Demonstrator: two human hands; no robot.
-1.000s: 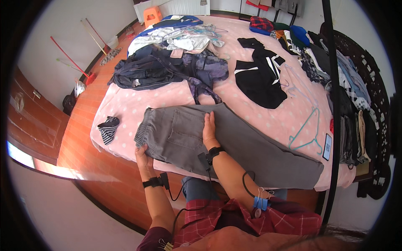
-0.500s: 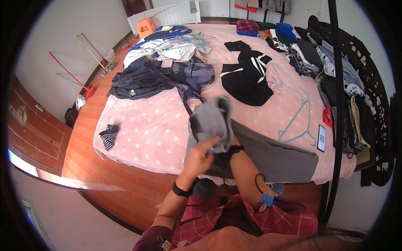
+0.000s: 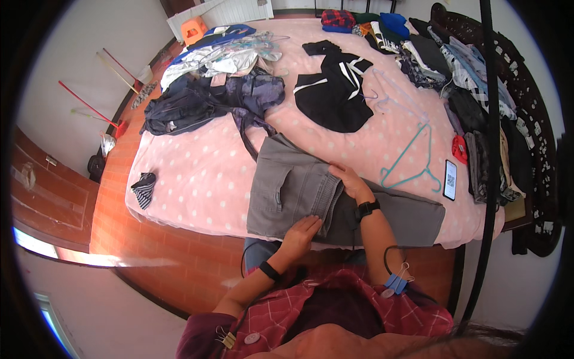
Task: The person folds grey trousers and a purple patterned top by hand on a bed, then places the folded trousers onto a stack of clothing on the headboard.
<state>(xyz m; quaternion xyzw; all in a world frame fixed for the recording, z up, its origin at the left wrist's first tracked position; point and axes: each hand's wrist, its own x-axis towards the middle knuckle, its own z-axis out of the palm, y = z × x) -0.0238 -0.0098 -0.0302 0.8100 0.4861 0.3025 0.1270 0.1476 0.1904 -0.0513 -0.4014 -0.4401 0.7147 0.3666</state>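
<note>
Grey trousers [image 3: 293, 197] lie folded over at the near edge of the bed, the upper part doubled back onto the legs, which stretch to the right. A pocket opening and the ribbed elastic waistband face up. My left hand [image 3: 301, 237] has its fingers closed on the near end of the waistband. At the far end of the waistband, my right hand [image 3: 353, 181] pinches the fabric, its thumb partly hidden. Beyond the trousers lies a black top with white stripes [image 3: 335, 93]. To the right is a teal clothes hanger [image 3: 412, 173].
A pink dotted sheet [image 3: 191, 179] covers the bed. Dark clothes [image 3: 185, 107] are heaped at the far left, folded clothes [image 3: 466, 107] along the right. A phone [image 3: 449, 179], a red item [image 3: 459, 149] and a striped sock-like piece [image 3: 143, 190] lie around. A black pole [image 3: 491, 149] crosses the right side.
The bunched grey waist part, held up before, is now spread flat on the legs. My hands have moved apart to the two ends of the waistband. The view has shifted slightly.
</note>
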